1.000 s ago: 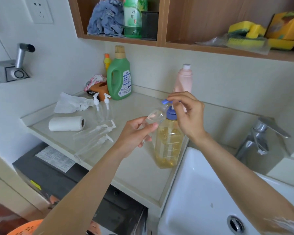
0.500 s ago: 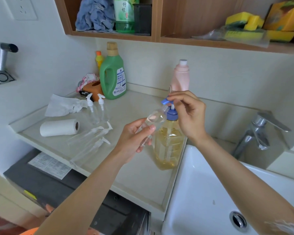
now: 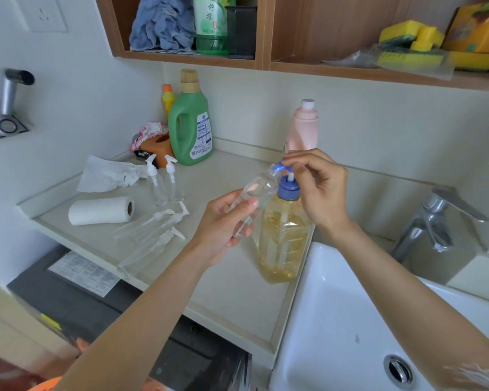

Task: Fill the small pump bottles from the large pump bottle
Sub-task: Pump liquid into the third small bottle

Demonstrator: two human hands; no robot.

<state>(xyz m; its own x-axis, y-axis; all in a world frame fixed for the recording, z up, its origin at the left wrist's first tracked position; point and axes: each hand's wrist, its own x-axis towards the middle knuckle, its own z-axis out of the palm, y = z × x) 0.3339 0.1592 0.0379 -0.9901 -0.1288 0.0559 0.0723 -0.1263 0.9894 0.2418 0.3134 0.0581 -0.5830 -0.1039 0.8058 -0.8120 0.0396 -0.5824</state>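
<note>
L hand (image 3: 223, 224) gripping small bottle (image 3: 254, 193), R hand (image 3: 319, 190) pinching lg bottle (image 3: 283, 238) pump (image 3: 280, 166)

You've got five small clear bottles: one in your left hand (image 3: 223, 230), tilted up to the spout of the large pump bottle (image 3: 283, 235); two upright pump bottles (image 3: 164, 179) left of it; two lying pump bottles (image 3: 153, 232) front-left. One large pump bottle. One paper towel roll (image 3: 100, 210) far left. Behind: one green jug (image 3: 192, 122), one pink bottle (image 3: 304, 128).
</note>
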